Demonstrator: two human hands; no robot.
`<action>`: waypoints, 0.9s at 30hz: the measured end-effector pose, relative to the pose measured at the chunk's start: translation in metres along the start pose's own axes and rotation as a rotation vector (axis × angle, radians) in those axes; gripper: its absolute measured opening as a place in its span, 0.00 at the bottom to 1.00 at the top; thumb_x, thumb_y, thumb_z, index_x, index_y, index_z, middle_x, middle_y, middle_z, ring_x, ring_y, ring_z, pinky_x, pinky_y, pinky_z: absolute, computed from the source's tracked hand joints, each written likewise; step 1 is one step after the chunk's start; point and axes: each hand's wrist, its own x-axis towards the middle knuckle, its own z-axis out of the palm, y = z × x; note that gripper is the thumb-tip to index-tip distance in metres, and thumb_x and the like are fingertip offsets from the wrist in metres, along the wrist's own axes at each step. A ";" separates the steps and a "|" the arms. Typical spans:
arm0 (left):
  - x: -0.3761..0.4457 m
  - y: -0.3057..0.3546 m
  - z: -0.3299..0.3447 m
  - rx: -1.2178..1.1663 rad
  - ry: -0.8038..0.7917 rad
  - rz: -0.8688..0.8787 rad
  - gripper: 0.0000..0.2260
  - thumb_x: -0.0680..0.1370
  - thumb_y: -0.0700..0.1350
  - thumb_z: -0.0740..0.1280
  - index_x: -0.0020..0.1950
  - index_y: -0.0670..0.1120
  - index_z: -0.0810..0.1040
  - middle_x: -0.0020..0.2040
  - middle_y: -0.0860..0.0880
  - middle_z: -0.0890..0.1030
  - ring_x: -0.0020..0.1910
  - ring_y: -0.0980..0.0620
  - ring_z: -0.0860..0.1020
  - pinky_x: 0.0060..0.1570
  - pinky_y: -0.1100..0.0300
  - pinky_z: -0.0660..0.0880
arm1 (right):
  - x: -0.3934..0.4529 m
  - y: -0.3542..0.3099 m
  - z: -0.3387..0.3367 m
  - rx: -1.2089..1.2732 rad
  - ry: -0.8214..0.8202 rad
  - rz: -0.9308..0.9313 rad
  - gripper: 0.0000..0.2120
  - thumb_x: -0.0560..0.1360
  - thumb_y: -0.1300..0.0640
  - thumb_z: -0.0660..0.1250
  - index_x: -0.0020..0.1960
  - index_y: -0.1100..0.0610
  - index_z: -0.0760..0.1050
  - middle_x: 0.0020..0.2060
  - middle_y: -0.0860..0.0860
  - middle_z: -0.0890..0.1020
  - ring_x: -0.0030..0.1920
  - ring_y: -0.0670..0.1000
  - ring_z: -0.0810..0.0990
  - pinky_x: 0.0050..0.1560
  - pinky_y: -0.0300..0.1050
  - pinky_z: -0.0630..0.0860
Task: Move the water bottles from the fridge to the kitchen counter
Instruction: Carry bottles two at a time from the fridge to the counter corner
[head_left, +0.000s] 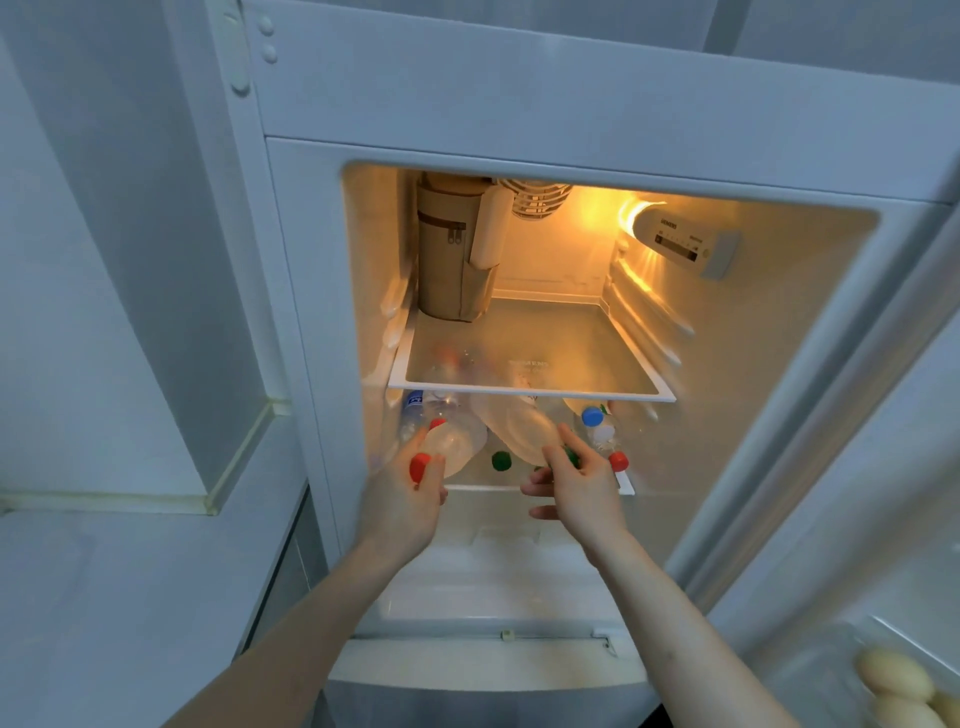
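1. Red-capped water bottle: lies on its side under the glass shelf, at the left front, cap toward the person. Left hand has its fingers curled round the neck end and cap, so it holds the btl.
2. Second btl, the green-capped water bottle, lies tilted under the glass shelf's middle. Right hand has fingers part curled at its neck; whether it truly grips or only touches I can't tell, the frame is blurred there.
3. Doing it well, in my judgement: draw each btl straight out by the neck, low enough to clear the glass shelf's front edge. Don't drag neighbours along; the pile looks loose and could roll forward off the lower shelf.
4. Get a firm wrap w/ the right hand before pulling, since wet plastic may slip.
5. Count, approx, by caps seen under the glass shelf: 3 red (one is the held btl), 2 green, 1 blue. So probably 6 bottles, maybe more hidden behind.
6. On the glass shelf, back left: 1 beige zip bag.
7. Below right of the glass shelf, in the fridge door tray: 3 eggs visible.
8. Kitchen counter: left of the fridge, no bottles on the part in view.
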 end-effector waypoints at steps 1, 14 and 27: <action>-0.005 -0.002 -0.008 -0.001 -0.005 0.004 0.20 0.85 0.52 0.60 0.78 0.61 0.67 0.46 0.48 0.83 0.39 0.52 0.83 0.44 0.51 0.84 | -0.008 -0.002 -0.006 -0.031 0.020 -0.037 0.23 0.85 0.54 0.63 0.80 0.49 0.69 0.38 0.55 0.84 0.43 0.57 0.88 0.35 0.50 0.85; -0.090 -0.017 -0.073 0.339 0.018 -0.024 0.08 0.80 0.61 0.64 0.55 0.62 0.78 0.42 0.59 0.82 0.42 0.64 0.79 0.34 0.69 0.69 | -0.068 -0.005 -0.017 -0.465 -0.168 -0.294 0.04 0.79 0.51 0.68 0.46 0.44 0.79 0.37 0.48 0.82 0.29 0.52 0.85 0.29 0.48 0.81; -0.253 -0.039 -0.070 0.426 0.179 -0.422 0.04 0.79 0.57 0.67 0.50 0.59 0.79 0.40 0.58 0.82 0.39 0.59 0.79 0.43 0.55 0.78 | -0.113 0.053 0.015 -0.743 -0.774 -0.343 0.02 0.79 0.45 0.69 0.50 0.42 0.77 0.40 0.46 0.83 0.39 0.51 0.85 0.45 0.57 0.83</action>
